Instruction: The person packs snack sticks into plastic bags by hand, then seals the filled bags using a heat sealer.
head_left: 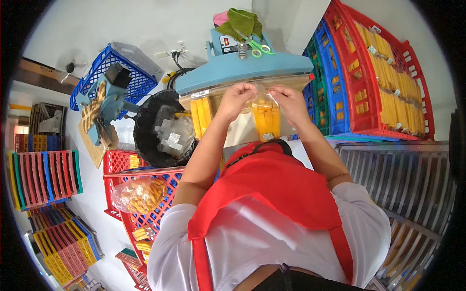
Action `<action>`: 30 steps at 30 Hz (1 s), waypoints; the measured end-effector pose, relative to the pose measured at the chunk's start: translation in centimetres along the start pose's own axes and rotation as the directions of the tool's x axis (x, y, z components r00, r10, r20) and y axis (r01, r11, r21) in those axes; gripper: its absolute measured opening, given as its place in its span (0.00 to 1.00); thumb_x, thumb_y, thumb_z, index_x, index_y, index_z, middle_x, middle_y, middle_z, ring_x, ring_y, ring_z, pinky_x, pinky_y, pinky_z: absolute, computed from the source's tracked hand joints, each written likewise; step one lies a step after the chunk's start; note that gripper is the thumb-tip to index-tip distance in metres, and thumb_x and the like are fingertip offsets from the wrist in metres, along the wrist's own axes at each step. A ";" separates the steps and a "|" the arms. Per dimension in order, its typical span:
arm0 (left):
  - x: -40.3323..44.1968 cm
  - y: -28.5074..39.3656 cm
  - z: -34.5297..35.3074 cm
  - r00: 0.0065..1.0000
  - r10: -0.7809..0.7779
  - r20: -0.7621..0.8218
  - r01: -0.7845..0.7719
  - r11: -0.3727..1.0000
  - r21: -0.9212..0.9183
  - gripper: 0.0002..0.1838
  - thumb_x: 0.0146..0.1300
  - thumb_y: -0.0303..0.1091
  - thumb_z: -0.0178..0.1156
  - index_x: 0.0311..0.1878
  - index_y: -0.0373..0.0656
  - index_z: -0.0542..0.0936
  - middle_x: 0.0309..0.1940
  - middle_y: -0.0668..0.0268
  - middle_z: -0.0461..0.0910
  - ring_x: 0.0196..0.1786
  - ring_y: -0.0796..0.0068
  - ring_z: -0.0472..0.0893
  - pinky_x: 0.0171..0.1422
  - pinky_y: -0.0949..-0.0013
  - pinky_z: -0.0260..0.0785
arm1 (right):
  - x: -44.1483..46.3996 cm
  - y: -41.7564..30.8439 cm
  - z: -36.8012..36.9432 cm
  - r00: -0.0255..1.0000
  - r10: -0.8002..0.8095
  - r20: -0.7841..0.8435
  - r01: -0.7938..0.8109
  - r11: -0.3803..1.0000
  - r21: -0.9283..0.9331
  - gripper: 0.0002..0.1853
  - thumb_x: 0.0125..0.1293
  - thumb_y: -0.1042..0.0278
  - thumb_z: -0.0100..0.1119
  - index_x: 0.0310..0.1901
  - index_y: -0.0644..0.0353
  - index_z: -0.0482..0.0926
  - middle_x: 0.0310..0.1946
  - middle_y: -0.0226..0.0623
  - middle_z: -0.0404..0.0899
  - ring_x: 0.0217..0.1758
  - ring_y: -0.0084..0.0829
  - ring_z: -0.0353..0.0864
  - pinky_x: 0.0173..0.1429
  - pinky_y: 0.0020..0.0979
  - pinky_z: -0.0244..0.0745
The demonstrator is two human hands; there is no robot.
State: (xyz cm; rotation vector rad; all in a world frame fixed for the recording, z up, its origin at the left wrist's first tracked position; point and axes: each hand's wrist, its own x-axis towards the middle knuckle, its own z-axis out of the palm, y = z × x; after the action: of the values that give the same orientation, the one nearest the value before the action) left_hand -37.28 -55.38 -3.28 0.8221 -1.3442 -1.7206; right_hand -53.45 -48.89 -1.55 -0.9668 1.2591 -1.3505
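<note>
I see both hands, left (287, 102) and right (238, 101), fingers pinching the top edge of the clear bag (266, 119) of yellow sticks, bag upright before the blue sealer (242, 70). Another filled bag (200, 115) sits just left.

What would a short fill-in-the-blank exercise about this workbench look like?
The left hand and right hand hold a clear plastic bag of ____ sticks.
The scissors have ____ handles.
The apron is ____.
Beside the green cloth is a ____ cloth.

Missing words: yellow; green; red; pink.
</note>
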 end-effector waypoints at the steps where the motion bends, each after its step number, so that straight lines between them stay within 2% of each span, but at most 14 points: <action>1: 0.2 0.1 -0.1 0.994 -0.099 0.044 0.103 0.989 -0.102 0.03 0.56 0.25 0.54 0.34 0.38 0.74 0.26 0.71 0.73 0.30 0.85 0.70 0.38 0.80 0.63 | 0.0 0.2 0.0 1.000 -0.010 0.010 0.010 1.000 0.010 0.08 0.56 0.75 0.53 0.37 0.68 0.76 0.32 0.31 0.76 0.36 0.19 0.72 0.43 0.19 0.66; 6: -0.3 0.2 1.5 0.995 -0.101 0.015 0.102 0.986 -0.129 0.02 0.56 0.26 0.53 0.32 0.39 0.74 0.27 0.71 0.73 0.30 0.84 0.71 0.38 0.80 0.64 | 0.0 1.3 -0.3 0.994 -0.106 0.010 0.106 0.994 0.005 0.10 0.54 0.74 0.56 0.37 0.68 0.76 0.30 0.32 0.76 0.34 0.20 0.73 0.39 0.19 0.66; 8: -0.6 0.3 2.1 0.996 -0.091 0.008 0.092 0.990 -0.103 0.01 0.57 0.25 0.53 0.32 0.39 0.73 0.27 0.71 0.73 0.30 0.83 0.71 0.37 0.80 0.64 | -0.3 0.6 -0.4 0.994 0.057 -0.091 -0.049 0.995 0.092 0.08 0.53 0.75 0.56 0.36 0.68 0.75 0.28 0.33 0.75 0.31 0.20 0.73 0.37 0.18 0.67; 10: -0.9 0.2 2.6 0.978 -0.079 -0.195 0.046 0.984 -0.171 0.02 0.57 0.23 0.50 0.31 0.40 0.72 0.25 0.71 0.72 0.29 0.83 0.70 0.36 0.81 0.63 | -0.2 1.0 -0.8 0.993 0.046 -0.110 -0.031 0.991 0.128 0.08 0.53 0.76 0.56 0.35 0.67 0.75 0.28 0.33 0.75 0.30 0.20 0.73 0.35 0.19 0.67; 11: -0.8 0.1 2.4 0.978 -0.080 -0.190 0.048 0.985 -0.165 0.02 0.57 0.23 0.50 0.31 0.40 0.72 0.25 0.71 0.72 0.29 0.83 0.70 0.36 0.81 0.63 | 0.0 1.1 -1.1 0.992 0.030 -0.123 -0.011 0.987 0.158 0.07 0.53 0.76 0.56 0.35 0.66 0.74 0.27 0.33 0.75 0.28 0.20 0.72 0.33 0.19 0.68; 13: -0.8 -0.7 1.7 0.947 -0.057 -0.315 -0.042 0.953 -0.299 0.04 0.58 0.21 0.48 0.31 0.40 0.71 0.24 0.71 0.71 0.28 0.83 0.70 0.34 0.81 0.63 | 0.2 1.0 -1.8 0.995 0.054 -0.083 -0.039 0.984 0.176 0.07 0.53 0.76 0.56 0.35 0.65 0.73 0.27 0.33 0.75 0.28 0.19 0.72 0.33 0.19 0.68; 14: -0.8 -1.2 1.5 0.948 -0.059 -0.314 -0.039 0.955 -0.296 0.04 0.58 0.21 0.48 0.31 0.40 0.71 0.24 0.71 0.71 0.28 0.83 0.70 0.34 0.81 0.63 | 0.3 1.0 -2.0 0.996 0.077 -0.038 -0.068 0.980 0.188 0.07 0.53 0.76 0.56 0.35 0.65 0.73 0.27 0.32 0.75 0.28 0.19 0.72 0.32 0.20 0.68; 16: -1.1 -1.3 1.4 0.990 0.051 -0.131 -0.076 0.979 -0.190 0.04 0.58 0.22 0.49 0.31 0.41 0.72 0.27 0.68 0.73 0.31 0.81 0.72 0.34 0.80 0.65 | 0.2 0.4 -1.4 0.997 0.065 -0.048 -0.054 0.979 0.196 0.10 0.52 0.76 0.56 0.38 0.65 0.72 0.28 0.33 0.75 0.28 0.19 0.72 0.32 0.19 0.68; 18: -1.5 -1.1 1.9 0.991 0.015 -0.132 -0.034 0.990 -0.140 0.04 0.58 0.21 0.49 0.30 0.41 0.72 0.28 0.68 0.73 0.31 0.81 0.72 0.35 0.80 0.65 | 0.2 -0.6 -1.2 0.997 0.046 -0.054 -0.034 0.979 0.201 0.13 0.52 0.76 0.57 0.40 0.65 0.71 0.29 0.34 0.75 0.28 0.19 0.72 0.32 0.19 0.67; 20: -1.7 -0.8 2.0 0.991 -0.053 -0.124 0.040 0.993 -0.107 0.05 0.57 0.21 0.50 0.30 0.39 0.74 0.29 0.68 0.74 0.31 0.82 0.72 0.36 0.79 0.65 | 0.0 -1.4 -1.3 0.999 0.014 0.049 -0.011 0.998 -0.057 0.18 0.52 0.77 0.57 0.46 0.64 0.69 0.33 0.33 0.74 0.33 0.19 0.72 0.36 0.19 0.67; 23: -2.2 1.0 2.6 0.981 -0.166 -0.096 0.161 0.985 -0.060 0.05 0.56 0.22 0.51 0.34 0.37 0.76 0.30 0.69 0.75 0.32 0.82 0.72 0.38 0.79 0.65 | -0.3 -1.4 -1.1 0.986 0.098 0.138 -0.106 0.993 0.053 0.21 0.51 0.77 0.57 0.49 0.64 0.66 0.31 0.31 0.74 0.32 0.18 0.72 0.35 0.18 0.66; 24: -2.2 1.0 2.6 0.981 -0.168 -0.094 0.164 0.985 -0.055 0.05 0.56 0.22 0.51 0.34 0.37 0.76 0.30 0.69 0.75 0.32 0.82 0.72 0.38 0.79 0.65 | -0.3 -1.5 -1.0 0.986 0.097 0.136 -0.106 0.993 0.058 0.21 0.51 0.77 0.57 0.49 0.64 0.66 0.31 0.31 0.74 0.32 0.18 0.72 0.35 0.18 0.66; 26: -2.3 1.0 2.5 0.985 -0.165 -0.052 0.169 0.982 0.083 0.07 0.54 0.22 0.53 0.37 0.35 0.76 0.30 0.68 0.76 0.33 0.82 0.73 0.39 0.80 0.65 | -0.6 -1.4 -0.6 0.990 0.083 0.113 -0.084 0.996 0.005 0.21 0.51 0.78 0.56 0.49 0.65 0.66 0.29 0.31 0.74 0.31 0.18 0.72 0.35 0.18 0.66; 30: -2.5 0.7 3.1 0.984 -0.113 -0.135 0.116 0.993 0.020 0.08 0.53 0.22 0.54 0.38 0.34 0.77 0.31 0.66 0.77 0.34 0.81 0.74 0.40 0.80 0.65 | 0.1 -0.3 -1.6 0.991 0.092 0.098 -0.088 0.995 -0.045 0.19 0.51 0.77 0.57 0.47 0.65 0.68 0.26 0.31 0.74 0.31 0.17 0.72 0.34 0.18 0.66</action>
State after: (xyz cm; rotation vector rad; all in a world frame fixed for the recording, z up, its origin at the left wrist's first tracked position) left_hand -38.59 -51.81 -1.80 1.0299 -1.2549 -1.7048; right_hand -55.03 -48.71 -1.48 -0.9815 1.2435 -1.1970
